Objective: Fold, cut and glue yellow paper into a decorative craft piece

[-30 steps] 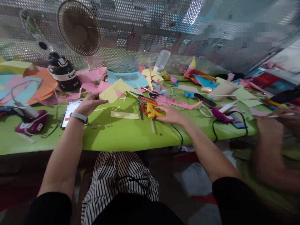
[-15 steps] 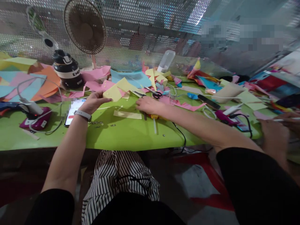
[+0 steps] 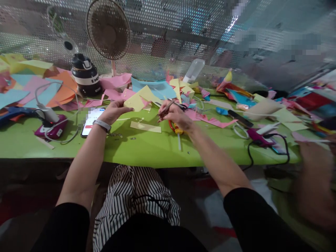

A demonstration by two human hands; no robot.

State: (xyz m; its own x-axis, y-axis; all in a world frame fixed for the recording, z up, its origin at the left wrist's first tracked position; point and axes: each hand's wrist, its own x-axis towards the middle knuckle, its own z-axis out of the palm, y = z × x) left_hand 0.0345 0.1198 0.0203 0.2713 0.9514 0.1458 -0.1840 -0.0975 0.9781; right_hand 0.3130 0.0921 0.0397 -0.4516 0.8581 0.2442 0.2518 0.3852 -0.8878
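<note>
At the left, my left hand [image 3: 115,111] pinches the near-left edge of a yellow paper sheet [image 3: 138,100] between thumb and fingers. My right hand [image 3: 174,114] is closed on a slim brown stick-like tool [image 3: 166,109], held slanting over the table; its exact kind is unclear. Behind that hand lies a pair of scissors [image 3: 183,106], partly hidden. A red and yellow object [image 3: 177,129] with a pale translucent stick pointing forward rests below my right wrist. Between my hands, a cream paper strip [image 3: 146,127] lies flat, with small pale bits near it.
A phone [image 3: 91,120], a purple power adapter [image 3: 51,127] with cables and a dark bottle [image 3: 86,75] stand left. Behind are a fan [image 3: 108,29] and coloured paper scraps [image 3: 154,88]. Another person's arm [image 3: 315,175] is at the right, near another purple adapter [image 3: 259,137].
My right hand has lifted off the table with the slim brown tool in its fingers and drawn back slightly. My left hand keeps hold of the yellow paper. The view has shifted slightly left.
</note>
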